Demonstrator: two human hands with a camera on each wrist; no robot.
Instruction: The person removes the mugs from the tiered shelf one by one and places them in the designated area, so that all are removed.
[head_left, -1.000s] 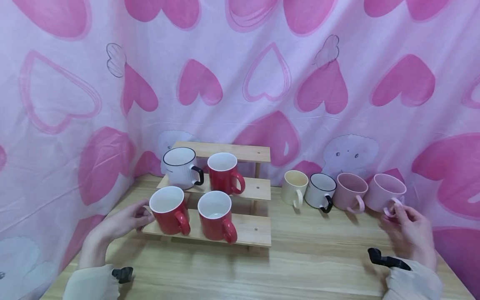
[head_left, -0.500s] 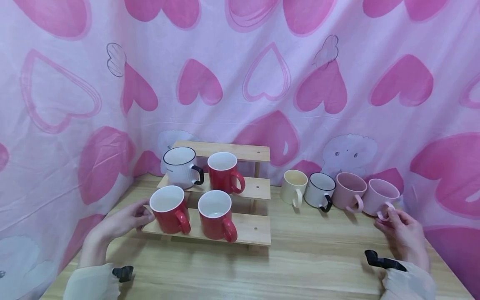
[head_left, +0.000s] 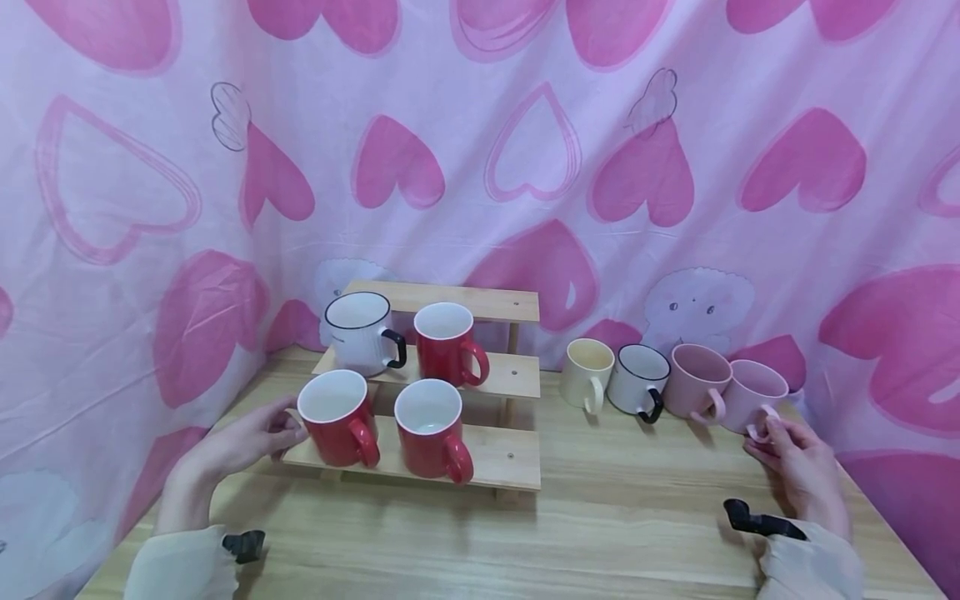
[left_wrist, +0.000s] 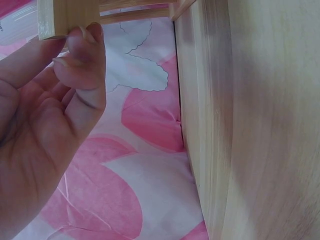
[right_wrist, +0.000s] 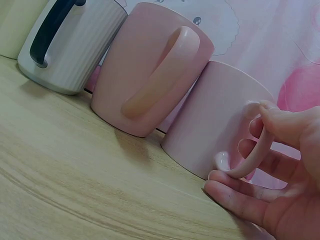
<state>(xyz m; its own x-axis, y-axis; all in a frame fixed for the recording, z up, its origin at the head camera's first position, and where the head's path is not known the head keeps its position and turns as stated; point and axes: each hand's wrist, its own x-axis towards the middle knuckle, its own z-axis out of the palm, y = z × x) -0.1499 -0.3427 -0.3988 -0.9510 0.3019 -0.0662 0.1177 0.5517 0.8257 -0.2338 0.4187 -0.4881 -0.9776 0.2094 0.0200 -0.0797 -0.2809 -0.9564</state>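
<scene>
By its handle, my right hand (head_left: 802, 467) grips a light pink mug (right_wrist: 215, 115), thumb on top and fingers curled through and under. That mug stands on the table at the right end of a row, right against a darker pink mug (head_left: 700, 379). At the lower left, my left hand (head_left: 247, 433) pinches the end of the lowest board of a wooden tiered shelf (left_wrist: 75, 17) between thumb and fingers. On that board are two red mugs, the left one (head_left: 337, 421) close to my fingertips and another (head_left: 430, 433) beside it.
A white mug with black handle (head_left: 360, 337) and a red mug (head_left: 444, 342) stand on the middle board. A cream mug (head_left: 585, 375) and a white black-rimmed mug (head_left: 637, 383) continue the table row. A heart-patterned curtain (head_left: 525, 150) hangs behind.
My right hand and the light pink mug have shifted left, up against the darker pink mug. My left hand stays at the shelf end.
</scene>
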